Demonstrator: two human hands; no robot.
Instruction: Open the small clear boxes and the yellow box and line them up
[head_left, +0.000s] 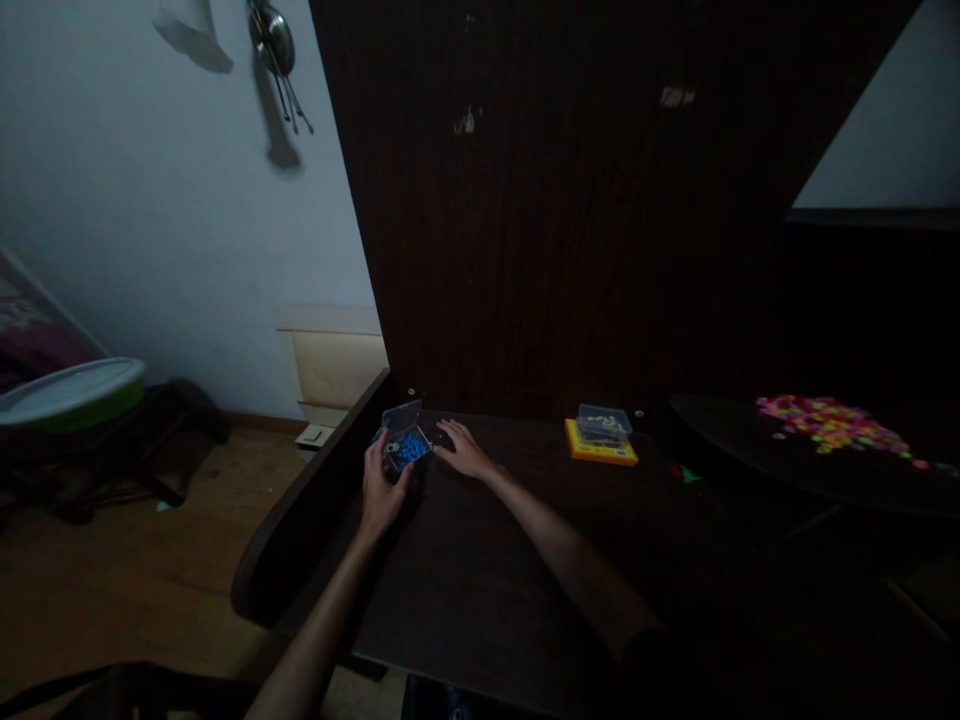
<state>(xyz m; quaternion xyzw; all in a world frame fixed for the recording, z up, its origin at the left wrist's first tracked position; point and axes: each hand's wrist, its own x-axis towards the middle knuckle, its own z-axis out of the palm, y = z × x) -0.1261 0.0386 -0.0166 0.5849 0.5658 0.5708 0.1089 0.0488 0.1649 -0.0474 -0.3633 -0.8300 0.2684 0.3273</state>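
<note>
Both bare forearms reach away from the near edge toward the far left of the scene. The left arm runs nearly straight up from the lower left, its wrist in line with the forearm; the left hand (381, 488) is curled, thumb and fingers bent inward around something small. The right arm crosses diagonally from the lower right, and the right hand (463, 451) lies flat, palm down, fingers spread and extended.

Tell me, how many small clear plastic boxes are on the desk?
2: one with blue pieces at the left hand; one on the orange tray. Darkness may hide others.
</note>
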